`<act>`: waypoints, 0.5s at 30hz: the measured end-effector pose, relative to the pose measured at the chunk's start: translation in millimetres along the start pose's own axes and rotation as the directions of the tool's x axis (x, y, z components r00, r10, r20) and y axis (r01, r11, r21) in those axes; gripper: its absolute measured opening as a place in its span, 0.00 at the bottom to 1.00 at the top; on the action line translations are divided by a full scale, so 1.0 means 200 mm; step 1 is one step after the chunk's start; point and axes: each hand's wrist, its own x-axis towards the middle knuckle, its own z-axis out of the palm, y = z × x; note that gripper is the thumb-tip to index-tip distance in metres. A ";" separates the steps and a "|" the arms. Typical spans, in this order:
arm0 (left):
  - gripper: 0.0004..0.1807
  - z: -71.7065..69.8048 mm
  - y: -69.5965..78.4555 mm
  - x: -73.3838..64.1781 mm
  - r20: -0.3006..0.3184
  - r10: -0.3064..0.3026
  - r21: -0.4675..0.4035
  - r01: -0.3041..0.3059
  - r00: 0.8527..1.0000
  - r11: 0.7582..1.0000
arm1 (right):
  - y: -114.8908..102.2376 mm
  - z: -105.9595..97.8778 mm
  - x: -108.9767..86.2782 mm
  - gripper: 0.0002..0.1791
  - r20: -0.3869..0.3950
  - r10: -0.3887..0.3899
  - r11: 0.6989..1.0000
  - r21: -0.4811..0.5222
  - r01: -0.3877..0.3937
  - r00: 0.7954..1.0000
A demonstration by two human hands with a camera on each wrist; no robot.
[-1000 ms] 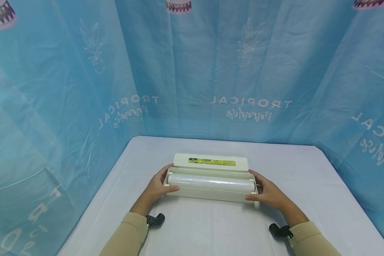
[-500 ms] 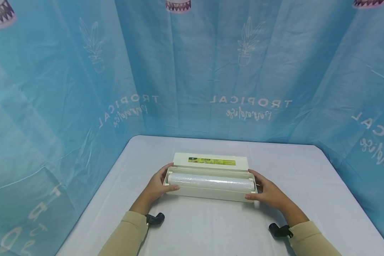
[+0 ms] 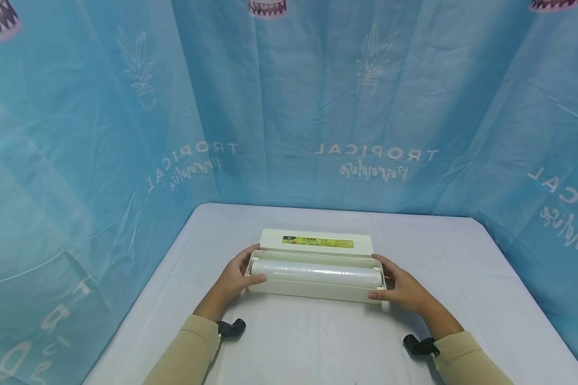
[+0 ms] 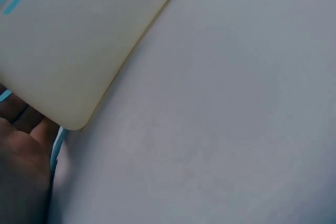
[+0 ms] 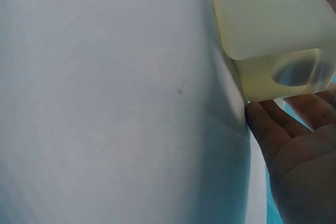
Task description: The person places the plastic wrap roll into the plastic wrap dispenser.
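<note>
A long white cling film box (image 3: pixel 313 289) stands near the middle of the table in the head view, its lid (image 3: pixel 366 246) folded back away from me. Inside lies a shiny, translucent roll of cling film (image 3: pixel 318 272). My left hand (image 3: pixel 231 278) grips the box's left end, thumb on the front wall and fingers round the far side. At the other end, my right hand (image 3: pixel 407 289) holds it likewise. The left wrist view catches a box corner (image 4: pixel 79 40) with part of the hand (image 4: pixel 23 156) behind. Fingers (image 5: pixel 270 127) touch the box's end in the right wrist view.
A white cloth covers the table (image 3: pixel 318 342). Blue printed curtains (image 3: pixel 289 107) hang close round its back and sides. A yellow-green label (image 3: pixel 318 242) is stuck on the lid. Black wrist cameras (image 3: pixel 232 328) sit at both sleeves.
</note>
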 end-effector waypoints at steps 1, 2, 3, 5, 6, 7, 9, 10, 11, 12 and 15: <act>0.53 0.00 0.00 0.00 0.002 0.006 -0.001 -0.006 1.000 1.000 | 0.00 0.00 0.00 0.59 0.001 -0.005 1.000 -0.001 0.005 1.000; 0.52 -0.01 0.00 0.00 0.004 0.011 -0.004 -0.011 1.000 1.000 | 0.00 0.00 0.00 0.59 0.000 -0.004 1.000 0.002 0.004 1.000; 0.51 -0.02 0.00 0.00 0.008 0.018 -0.009 -0.018 1.000 1.000 | 0.00 0.00 0.00 0.59 -0.001 -0.001 1.000 0.001 0.001 1.000; 0.49 -0.04 0.00 0.01 0.013 0.035 -0.011 -0.034 0.999 0.999 | 0.00 0.01 0.01 0.59 0.001 0.006 1.000 -0.005 -0.006 1.000; 0.48 -0.05 0.00 0.01 0.012 0.042 -0.012 -0.042 0.999 0.999 | 0.00 0.01 0.01 0.60 0.001 0.012 1.000 -0.006 -0.012 1.000; 0.47 -0.06 0.00 0.02 0.013 0.054 -0.015 -0.054 0.998 0.998 | 0.00 0.01 0.01 0.60 0.001 0.019 1.000 -0.005 -0.019 1.000; 0.46 -0.09 0.00 0.04 0.013 0.087 -0.013 -0.087 0.996 0.996 | -0.01 0.01 0.00 0.61 0.000 0.027 1.000 -0.011 -0.027 1.000; 0.46 -0.10 0.00 0.06 0.011 0.104 -0.005 -0.104 0.994 0.995 | -0.01 0.00 0.00 0.61 0.001 0.026 1.000 -0.013 -0.026 1.000; 0.45 -0.11 0.01 0.08 0.009 0.118 0.001 -0.118 0.993 0.993 | -0.01 0.00 0.00 0.61 0.002 0.023 1.000 -0.014 -0.023 1.000; 0.44 -0.12 0.01 0.09 0.009 0.128 0.004 -0.128 0.992 0.992 | -0.01 0.00 0.00 0.61 0.000 0.026 1.000 -0.011 -0.026 1.000; 0.41 -0.16 0.05 0.15 -0.004 0.127 0.044 -0.127 0.992 0.991 | -0.01 0.00 0.00 0.61 0.004 0.029 1.000 -0.007 -0.029 1.000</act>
